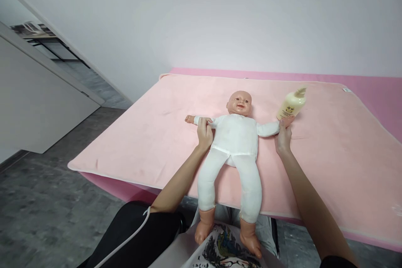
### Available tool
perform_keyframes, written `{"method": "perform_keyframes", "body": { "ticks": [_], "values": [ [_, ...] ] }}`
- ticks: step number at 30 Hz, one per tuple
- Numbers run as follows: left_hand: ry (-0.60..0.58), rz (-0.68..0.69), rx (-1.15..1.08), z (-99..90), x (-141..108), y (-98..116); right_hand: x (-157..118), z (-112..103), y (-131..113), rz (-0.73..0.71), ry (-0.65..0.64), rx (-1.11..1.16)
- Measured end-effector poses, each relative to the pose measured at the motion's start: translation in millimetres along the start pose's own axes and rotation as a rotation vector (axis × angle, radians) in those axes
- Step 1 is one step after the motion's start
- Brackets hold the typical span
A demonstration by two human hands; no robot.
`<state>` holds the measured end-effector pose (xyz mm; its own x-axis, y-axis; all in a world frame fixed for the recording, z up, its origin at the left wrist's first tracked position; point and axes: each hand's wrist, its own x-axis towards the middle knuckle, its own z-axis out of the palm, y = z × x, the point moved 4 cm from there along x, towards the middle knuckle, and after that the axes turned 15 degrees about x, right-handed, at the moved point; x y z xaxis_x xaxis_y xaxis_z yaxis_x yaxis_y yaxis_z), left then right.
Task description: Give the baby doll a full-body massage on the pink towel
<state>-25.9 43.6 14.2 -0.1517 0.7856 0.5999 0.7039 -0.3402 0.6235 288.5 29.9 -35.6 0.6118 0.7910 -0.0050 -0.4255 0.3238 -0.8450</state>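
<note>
A baby doll (237,136) with a white cloth body lies on its back on a pink blanket (141,134), its head away from me and its feet past the table's near edge. My left hand (204,133) is closed round the doll's arm on the left, between elbow and wrist. On the right, my right hand (284,137) grips the doll's other arm at the hand and wrist. Just behind that doll hand, a pale yellow pump bottle (291,104) leans to the right.
A white wall (251,16) stands behind the pink table (373,92). At the left are a white door (40,92) and grey floor (47,205). A white cable (125,240) runs by my left forearm.
</note>
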Motion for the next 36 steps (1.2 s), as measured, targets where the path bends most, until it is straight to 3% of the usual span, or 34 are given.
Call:
{"method": "perform_keyframes", "body": {
  "ticks": [36],
  "values": [
    [-0.052,-0.024,-0.026,4.6,0.1,-2.8,-1.2,0.2,-1.0,-0.004,-0.007,0.005]
  ]
}}
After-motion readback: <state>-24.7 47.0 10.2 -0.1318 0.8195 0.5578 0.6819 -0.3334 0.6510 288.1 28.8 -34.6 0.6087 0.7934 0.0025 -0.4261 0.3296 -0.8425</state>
